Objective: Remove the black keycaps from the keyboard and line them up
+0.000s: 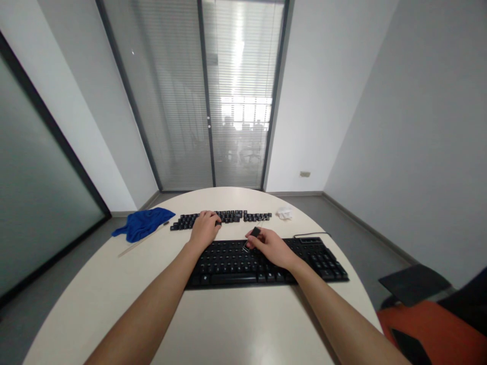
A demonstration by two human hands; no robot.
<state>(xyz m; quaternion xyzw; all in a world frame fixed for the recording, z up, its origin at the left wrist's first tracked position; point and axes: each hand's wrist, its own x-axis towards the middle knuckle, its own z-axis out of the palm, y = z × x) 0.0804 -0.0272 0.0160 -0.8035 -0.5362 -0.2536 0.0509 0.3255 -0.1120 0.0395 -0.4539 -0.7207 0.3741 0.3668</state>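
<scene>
A black keyboard point(236, 279) lies across the table, its keys at the right in place. Behind it, several loose black keycaps point(232, 215) stand in rows. My left hand point(206, 228) is over these rows, fingers bent round a small black keycap at its right side. Above the keyboard's middle, my right hand point(271, 247) is closed on a small tool with a black handle point(255, 231) and thin wire loops point(245, 248) that point down toward the keys.
On the round cream table point(213, 324), a blue cloth point(146, 223) and a thin brush point(144, 240) lie at the left. Crumpled white tissue point(284, 213) lies behind the keyboard at the right, near its cable point(312, 233). A red-orange chair point(429, 329) stands at the lower right.
</scene>
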